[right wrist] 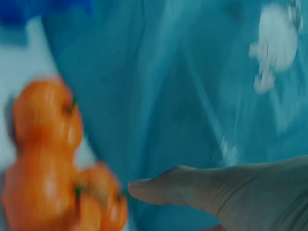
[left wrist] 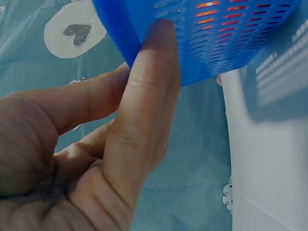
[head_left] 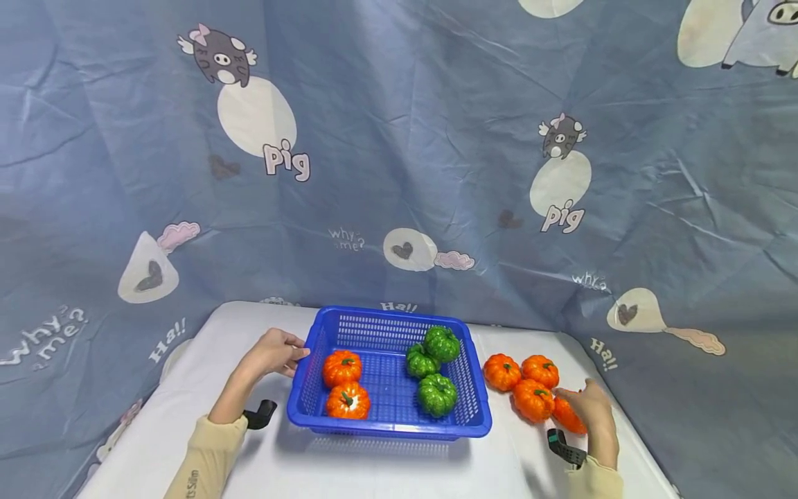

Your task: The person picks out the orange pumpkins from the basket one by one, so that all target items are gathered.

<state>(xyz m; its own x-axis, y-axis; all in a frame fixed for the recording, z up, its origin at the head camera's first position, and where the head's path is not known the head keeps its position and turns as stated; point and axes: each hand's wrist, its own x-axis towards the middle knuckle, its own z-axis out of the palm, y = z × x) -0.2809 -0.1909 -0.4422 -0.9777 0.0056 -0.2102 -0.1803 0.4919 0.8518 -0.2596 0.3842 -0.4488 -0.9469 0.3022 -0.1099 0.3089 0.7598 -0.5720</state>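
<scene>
Five toy pumpkins already sat in the blue basket (head_left: 389, 423) on the white table (head_left: 349, 471): two orange ones (head_left: 341, 368) on its left side, one behind the other, and three green ones (head_left: 437, 394) clustered on its right. Outside it, four more orange pumpkins (head_left: 502, 371) lay grouped on the table to the basket's right, so by the look of it the sorting stood a little past halfway, with every green piece in and the orange ones still to go. The person's left hand (head_left: 272, 352) steadied the basket at its left rim, the thumb (left wrist: 154, 82) pressed flat against the slotted blue wall and the fingers reaching behind the corner, a light pinch rather than a full clasp. The right hand (head_left: 595, 410) rested against the nearest outside pumpkin (head_left: 566, 414), touching it and partly covering it; the head view suggested the fingers were curling over it, but the blurred wrist view showed only a straight thumb (right wrist: 159, 188) beside the orange shapes, so whether the hand had closed on the pumpkin could not be told. A pig-print blue cloth (head_left: 399, 152) hung behind the table.
</scene>
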